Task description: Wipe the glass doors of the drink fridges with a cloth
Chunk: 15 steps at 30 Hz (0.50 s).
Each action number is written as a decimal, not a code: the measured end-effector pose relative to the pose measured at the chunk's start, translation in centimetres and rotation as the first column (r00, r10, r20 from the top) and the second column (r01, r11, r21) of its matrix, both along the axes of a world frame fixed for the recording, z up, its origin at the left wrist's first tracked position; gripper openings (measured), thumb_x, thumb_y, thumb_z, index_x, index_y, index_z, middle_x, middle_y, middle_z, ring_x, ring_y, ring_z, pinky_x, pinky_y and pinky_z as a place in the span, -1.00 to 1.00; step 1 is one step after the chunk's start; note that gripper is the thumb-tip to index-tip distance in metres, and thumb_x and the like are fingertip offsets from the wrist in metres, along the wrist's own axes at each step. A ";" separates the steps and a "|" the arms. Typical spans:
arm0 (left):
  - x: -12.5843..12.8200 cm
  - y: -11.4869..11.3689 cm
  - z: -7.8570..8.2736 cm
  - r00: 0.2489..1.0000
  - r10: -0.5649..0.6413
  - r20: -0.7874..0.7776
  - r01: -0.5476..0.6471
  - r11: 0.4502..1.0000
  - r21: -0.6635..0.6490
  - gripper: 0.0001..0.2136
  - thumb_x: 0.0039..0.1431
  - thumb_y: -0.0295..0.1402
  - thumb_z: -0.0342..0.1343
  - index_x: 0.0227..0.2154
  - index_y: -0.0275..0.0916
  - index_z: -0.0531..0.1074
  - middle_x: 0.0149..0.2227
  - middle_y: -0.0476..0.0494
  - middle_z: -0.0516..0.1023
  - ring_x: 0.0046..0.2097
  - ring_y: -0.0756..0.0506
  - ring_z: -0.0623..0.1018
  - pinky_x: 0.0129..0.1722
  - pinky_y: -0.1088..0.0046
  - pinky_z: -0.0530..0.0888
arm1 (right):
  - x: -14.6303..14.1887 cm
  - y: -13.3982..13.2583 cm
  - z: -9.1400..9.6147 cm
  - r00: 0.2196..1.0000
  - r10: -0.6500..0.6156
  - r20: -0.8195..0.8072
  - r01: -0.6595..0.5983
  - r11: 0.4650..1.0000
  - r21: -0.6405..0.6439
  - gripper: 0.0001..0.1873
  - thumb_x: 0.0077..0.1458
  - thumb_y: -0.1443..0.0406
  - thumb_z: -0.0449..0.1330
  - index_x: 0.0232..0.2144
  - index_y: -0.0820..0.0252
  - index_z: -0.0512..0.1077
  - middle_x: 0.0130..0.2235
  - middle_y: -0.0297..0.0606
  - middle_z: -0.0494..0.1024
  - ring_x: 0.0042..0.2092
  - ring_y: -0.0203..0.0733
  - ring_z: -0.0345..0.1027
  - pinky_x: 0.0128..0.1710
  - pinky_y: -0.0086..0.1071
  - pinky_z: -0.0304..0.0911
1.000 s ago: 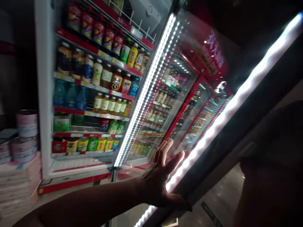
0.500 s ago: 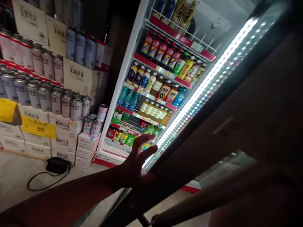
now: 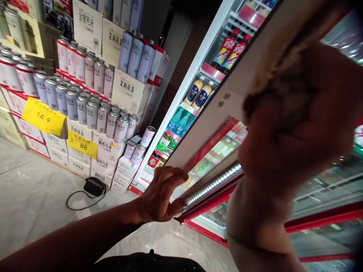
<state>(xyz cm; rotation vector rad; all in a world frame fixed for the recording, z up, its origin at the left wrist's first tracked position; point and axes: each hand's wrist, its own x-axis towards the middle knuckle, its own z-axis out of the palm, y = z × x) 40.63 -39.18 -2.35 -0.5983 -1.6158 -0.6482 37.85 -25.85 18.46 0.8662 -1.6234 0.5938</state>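
Observation:
My left hand [image 3: 163,194] is at the edge of a drinks fridge door [image 3: 210,124], low on its frame. Its fingers lie on one side of the edge and the thumb on the other, so it grips the door. Close to the camera, my right hand [image 3: 300,124] is raised in front of the door, smeared by motion. Its fingers are closed around a beige, fuzzy cloth-like thing [image 3: 286,49], too blurred to name. Behind the door edge, fridge shelves show red-labelled bottles [image 3: 227,49] and blue bottles [image 3: 181,121].
Stacked cartons [image 3: 132,88] and rows of metal cans [image 3: 93,113] stand at the left, with yellow price signs [image 3: 44,117]. A black bag [image 3: 95,186] with a strap lies on the tiled floor [image 3: 36,185]. Another red-framed fridge [image 3: 326,217] is at the right.
The door has swung across more of the fridge opening, hiding most shelves. My left hand has closed on its edge. My right hand has come up into view, and the view has shifted left.

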 end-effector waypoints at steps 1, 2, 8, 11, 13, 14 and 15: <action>-0.6 -0.3 -0.2 0.998 0.002 0.060 0.000 1.000 -0.027 -0.47 0.42 -0.14 -0.05 0.31 -0.34 0.15 0.02 -0.36 0.50 0.04 -0.23 0.50 -0.01 0.17 0.47 | -0.9 -1.8 0.4 0.991 0.030 -0.134 -0.023 0.998 0.057 -0.53 0.41 0.21 0.03 0.24 -0.48 0.34 0.16 -0.58 0.48 0.27 0.05 0.30 0.23 -0.04 0.31; -1.5 -0.7 -0.4 0.992 0.011 0.125 -0.006 0.999 -0.036 -0.43 0.41 -0.10 -0.03 0.33 -0.33 0.11 0.04 -0.39 0.51 0.05 -0.26 0.52 -0.02 0.15 0.48 | -2.0 -3.4 0.8 0.984 0.037 -0.173 -0.019 0.995 0.101 -0.51 0.40 0.28 0.01 0.25 -0.33 0.36 0.18 -0.52 0.48 0.25 -0.03 0.31 0.29 -0.10 0.28; -9.0 -3.8 -1.0 0.856 -0.134 0.499 -0.054 0.938 0.344 -0.57 0.36 -0.11 0.06 0.16 -0.22 0.25 -0.18 -0.22 0.60 -0.13 -0.21 0.62 -0.12 0.22 0.52 | -8.7 -11.5 1.5 0.987 -0.108 0.118 0.094 0.989 0.117 -0.47 0.33 0.42 -0.01 0.30 0.19 0.34 0.21 -0.17 0.38 0.30 -0.03 0.24 0.31 -0.09 0.26; -12.9 -6.0 -0.8 0.813 -0.221 0.539 -0.093 0.864 0.495 -0.76 0.35 -0.10 0.03 -0.15 -0.17 0.32 -0.39 -0.06 0.49 -0.35 -0.10 0.53 -0.33 0.33 0.45 | -11.6 -14.9 1.7 0.949 -0.270 0.161 0.239 0.952 0.190 -0.51 0.39 0.41 -0.03 0.29 0.08 0.32 0.22 -0.19 0.34 0.23 0.06 0.29 0.24 0.08 0.22; -15.3 -7.6 -0.4 0.801 -0.242 0.547 -0.093 0.853 0.514 -0.77 0.37 -0.10 -0.02 -0.19 -0.15 0.30 -0.49 0.04 0.40 -0.47 -0.06 0.44 -0.44 0.37 0.38 | -13.5 -16.7 2.2 0.921 -0.354 0.165 0.309 0.918 0.249 -0.54 0.42 0.40 -0.03 0.28 0.06 0.32 0.22 -0.20 0.36 0.20 0.11 0.33 0.22 0.13 0.17; -16.4 -8.4 -0.2 0.792 -0.254 0.555 -0.086 0.854 0.513 -0.77 0.37 -0.09 -0.03 -0.19 -0.15 0.29 -0.52 0.07 0.37 -0.51 -0.05 0.42 -0.48 0.38 0.35 | -14.5 -17.4 2.5 0.920 -0.350 0.174 0.299 0.917 0.263 -0.56 0.43 0.39 -0.03 0.27 0.05 0.33 0.22 -0.20 0.37 0.19 0.10 0.35 0.22 0.12 0.16; -17.5 -9.3 0.0 0.781 -0.267 0.565 -0.077 0.856 0.511 -0.77 0.36 -0.08 -0.04 -0.19 -0.14 0.28 -0.54 0.09 0.36 -0.53 -0.04 0.41 -0.50 0.38 0.34 | -15.5 -17.9 2.9 0.930 -0.316 0.185 0.263 0.928 0.266 -0.58 0.44 0.38 -0.04 0.25 0.05 0.35 0.22 -0.20 0.38 0.18 0.07 0.36 0.21 0.08 0.17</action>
